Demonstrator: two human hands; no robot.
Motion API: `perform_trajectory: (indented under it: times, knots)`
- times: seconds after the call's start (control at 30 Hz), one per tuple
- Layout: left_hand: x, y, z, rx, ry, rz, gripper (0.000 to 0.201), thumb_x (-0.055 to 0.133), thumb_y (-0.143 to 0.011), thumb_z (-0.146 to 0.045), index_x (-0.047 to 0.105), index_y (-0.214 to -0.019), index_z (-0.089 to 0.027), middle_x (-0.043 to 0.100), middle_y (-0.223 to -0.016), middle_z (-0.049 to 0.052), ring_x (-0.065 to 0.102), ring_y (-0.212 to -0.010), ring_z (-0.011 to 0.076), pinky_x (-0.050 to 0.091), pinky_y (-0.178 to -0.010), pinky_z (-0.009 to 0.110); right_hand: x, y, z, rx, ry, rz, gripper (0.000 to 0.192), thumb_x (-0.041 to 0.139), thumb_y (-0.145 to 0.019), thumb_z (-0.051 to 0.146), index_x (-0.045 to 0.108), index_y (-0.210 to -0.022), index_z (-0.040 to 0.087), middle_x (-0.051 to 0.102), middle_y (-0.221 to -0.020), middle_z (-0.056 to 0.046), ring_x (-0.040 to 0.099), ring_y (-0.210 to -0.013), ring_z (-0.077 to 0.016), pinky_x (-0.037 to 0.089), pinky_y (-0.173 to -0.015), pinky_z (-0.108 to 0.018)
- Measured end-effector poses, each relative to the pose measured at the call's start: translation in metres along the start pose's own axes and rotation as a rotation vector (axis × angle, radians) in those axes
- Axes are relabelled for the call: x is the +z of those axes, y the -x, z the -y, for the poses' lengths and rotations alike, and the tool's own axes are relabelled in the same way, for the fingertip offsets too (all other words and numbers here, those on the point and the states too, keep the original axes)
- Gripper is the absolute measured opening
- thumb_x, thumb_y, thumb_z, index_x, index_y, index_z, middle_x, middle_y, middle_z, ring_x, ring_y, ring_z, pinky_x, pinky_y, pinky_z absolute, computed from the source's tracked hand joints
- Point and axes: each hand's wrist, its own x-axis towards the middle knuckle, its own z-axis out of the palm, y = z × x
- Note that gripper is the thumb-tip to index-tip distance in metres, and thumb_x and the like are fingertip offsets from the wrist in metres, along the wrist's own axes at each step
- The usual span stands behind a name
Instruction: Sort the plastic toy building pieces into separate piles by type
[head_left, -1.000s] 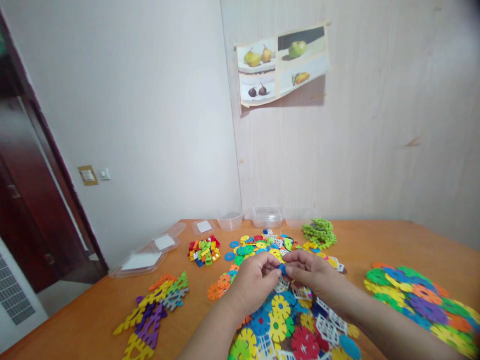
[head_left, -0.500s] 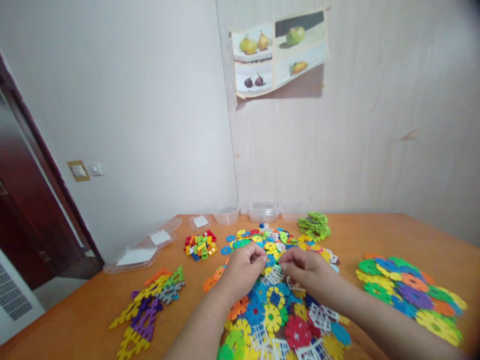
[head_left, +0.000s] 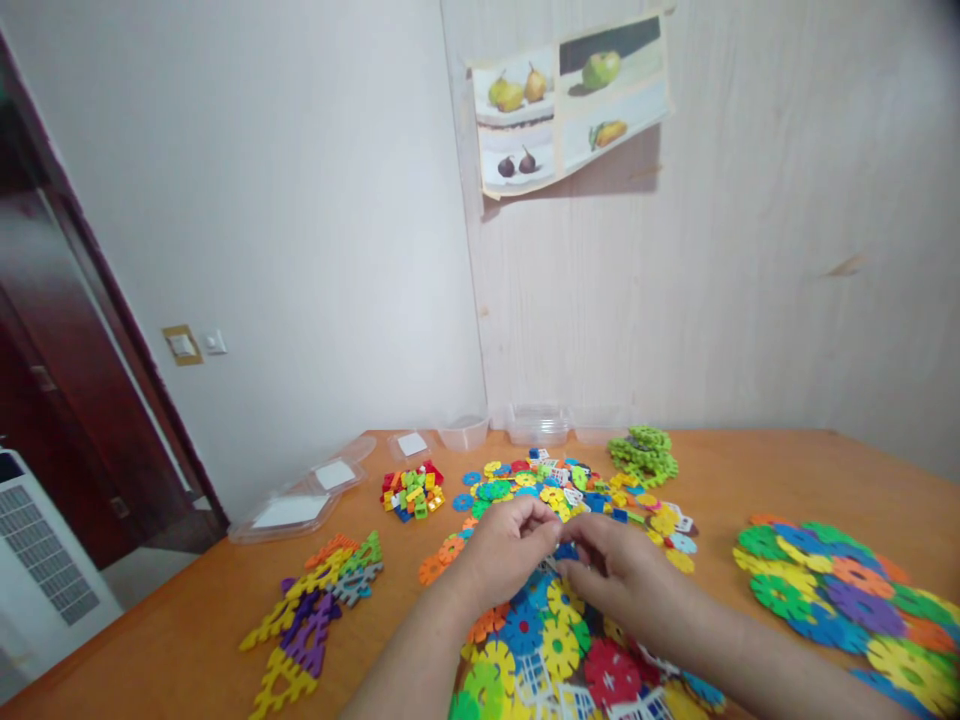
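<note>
Fingers [head_left: 541, 522] of the left hand [head_left: 510, 550] curl in from the left, meeting the right hand [head_left: 619, 575] to pinch a small blue piece [head_left: 565, 551] together just above the colourful interlocking discs [head_left: 555, 640] on the orange worktop [head_left: 187, 630].

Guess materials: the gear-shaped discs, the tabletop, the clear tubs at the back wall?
Gear-shaped discs: likely moulded plastic, going by the saturated solid colours, uniform notched edges and slight sheen. Tabletop: looks like orange-brown wood or wood-look laminate, smooth and satin; grain too faint to settle which. Clear tubs: thin transparent plastic, since the wall shows through them and the rims look soft-edged.
</note>
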Motion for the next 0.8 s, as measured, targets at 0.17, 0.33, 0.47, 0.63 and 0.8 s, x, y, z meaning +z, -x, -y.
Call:
perform_trajectory:
  times: [0.17,0.33,0.47,0.63,0.8]
  knots:
    - [0.007,0.000,0.001,-0.070,0.210,0.103,0.026,0.063,-0.080,-0.028,0.062,-0.102,-0.015,0.067,-0.084,0.004,0.062,-0.074,0.0139,0.047,-0.070,0.026,0.005,-0.004,-0.002,0.020,-0.144,-0.085,0.020,0.057,-0.083,0.032,0.062,-0.099,0.022,0.057,-0.071,0.001,0.052,-0.064,-0.0154,0.038,-0.056,-0.025]
    - [-0.004,-0.007,0.008,-0.108,0.071,-0.137,0.020,0.062,-0.074,-0.020,0.061,-0.094,-0.016,0.061,-0.071,-0.001,0.055,-0.062,0.0098,0.041,-0.059,0.020,0.009,-0.004,-0.009,0.031,-0.279,-0.090,0.032,0.059,-0.083,0.034,0.057,-0.113,0.022,0.063,-0.081,-0.002,0.059,-0.072,-0.0169,0.045,-0.060,-0.027]
    - [-0.036,-0.011,0.022,-0.129,-0.155,-0.398,0.015,0.059,-0.075,-0.021,0.061,-0.089,-0.017,0.061,-0.071,-0.002,0.056,-0.064,0.0114,0.041,-0.059,0.021,0.004,-0.007,-0.021,0.064,-0.255,-0.103,0.031,0.055,-0.085,0.036,0.056,-0.112,0.022,0.064,-0.081,-0.002,0.061,-0.074,-0.0180,0.047,-0.063,-0.029]
    - [-0.082,-0.013,0.055,-0.230,-0.493,-0.553,0.006,0.057,-0.072,-0.019,0.062,-0.075,-0.017,0.064,-0.068,0.000,0.059,-0.065,0.0153,0.037,-0.058,0.023,-0.004,-0.007,-0.027,0.073,-0.146,-0.149,0.027,0.052,-0.086,0.037,0.061,-0.106,0.021,0.063,-0.076,-0.001,0.060,-0.070,-0.0183,0.046,-0.062,-0.029]
    - [-0.099,-0.010,0.078,-0.293,-0.764,-0.500,0.010,0.053,-0.072,-0.015,0.058,-0.064,-0.018,0.062,-0.063,0.000,0.057,-0.064,0.0156,0.031,-0.056,0.024,-0.013,-0.008,-0.031,0.042,-0.069,-0.196,0.027,0.050,-0.088,0.038,0.065,-0.102,0.021,0.066,-0.080,-0.003,0.061,-0.073,-0.0192,0.046,-0.067,-0.031]
